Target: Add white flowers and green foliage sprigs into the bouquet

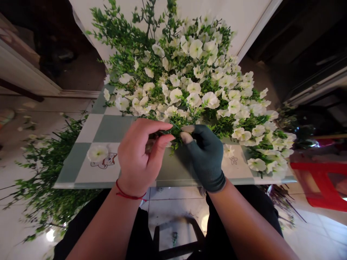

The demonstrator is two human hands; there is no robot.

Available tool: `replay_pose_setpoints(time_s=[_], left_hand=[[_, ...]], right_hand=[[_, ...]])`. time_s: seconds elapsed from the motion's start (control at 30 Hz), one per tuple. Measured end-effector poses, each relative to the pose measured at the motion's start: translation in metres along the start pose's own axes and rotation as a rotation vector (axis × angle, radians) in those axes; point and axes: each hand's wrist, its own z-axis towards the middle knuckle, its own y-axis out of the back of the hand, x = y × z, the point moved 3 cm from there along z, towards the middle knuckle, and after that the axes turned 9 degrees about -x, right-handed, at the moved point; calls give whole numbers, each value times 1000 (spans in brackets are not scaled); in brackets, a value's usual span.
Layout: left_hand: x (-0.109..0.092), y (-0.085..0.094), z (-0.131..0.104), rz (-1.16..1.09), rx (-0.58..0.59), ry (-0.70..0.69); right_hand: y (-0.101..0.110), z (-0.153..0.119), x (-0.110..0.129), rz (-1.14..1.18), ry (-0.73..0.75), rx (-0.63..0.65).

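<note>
Over the near part of the table, my left hand (142, 153) is bare, with a red string at the wrist. Its thumb and index finger come together in a pinch at a thin green artificial sprig (176, 127). Facing it, my right hand (206, 153) wears a dark green glove with bare thumb and index tips, pinching the same sprig from the other side. The exact grip points are small and partly hidden among leaves. Just beyond both hands lies a large heap of white artificial flowers (193, 88) with green leaves.
The table has a green-and-white checked cover (111, 128). A loose white flower head (97, 153) lies at its left. More greenery (54, 180) is piled on the floor at left. At right stands a red plastic stool (320, 184). A dark frame (179, 249) shows between my legs.
</note>
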Motion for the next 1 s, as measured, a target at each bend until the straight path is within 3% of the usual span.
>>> replay_pose_setpoints(time_s=[0.37, 0.77, 1.0], left_hand=[[2, -9, -2, 183, 193, -48], [3, -11, -5, 189, 146, -98], [3, -14, -6, 297, 179, -73]], right_hand=[[2, -1, 6, -72, 113, -9], [1, -2, 9, -117, 187, 4], [1, -3, 11, -179, 223, -4]])
